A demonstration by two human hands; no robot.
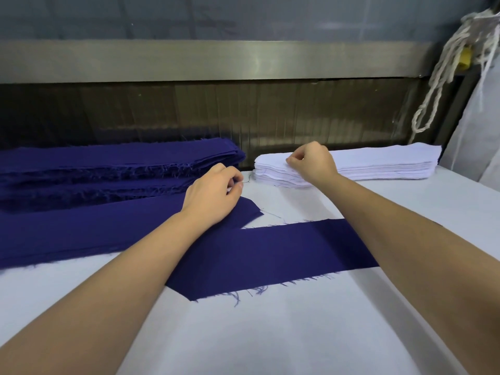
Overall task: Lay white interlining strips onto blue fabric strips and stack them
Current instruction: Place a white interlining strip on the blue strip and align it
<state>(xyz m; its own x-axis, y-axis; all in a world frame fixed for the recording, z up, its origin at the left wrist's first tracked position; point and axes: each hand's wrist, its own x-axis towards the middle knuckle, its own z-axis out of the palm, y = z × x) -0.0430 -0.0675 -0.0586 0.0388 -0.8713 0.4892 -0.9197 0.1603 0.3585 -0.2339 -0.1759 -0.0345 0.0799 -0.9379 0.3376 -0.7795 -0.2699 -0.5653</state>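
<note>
A pile of white interlining strips [378, 163] lies at the back right of the table. My right hand [311, 162] rests on its left end, with curled fingers pinching the top strip's edge. A tall stack of blue fabric strips [108, 161] fills the back left. In front of it lies a lower layer of blue strips [81, 234], and my left hand [213, 192] rests on its right end with curled fingers; whether they pinch anything is hidden. A single blue strip [270, 255] lies flat in the middle, under both forearms.
The white table cover [270, 334] spreads toward me. A metal rail and dark machine opening [216, 112] run along the back. White cords [446, 77] hang at the far right beside a pale bag [481, 131].
</note>
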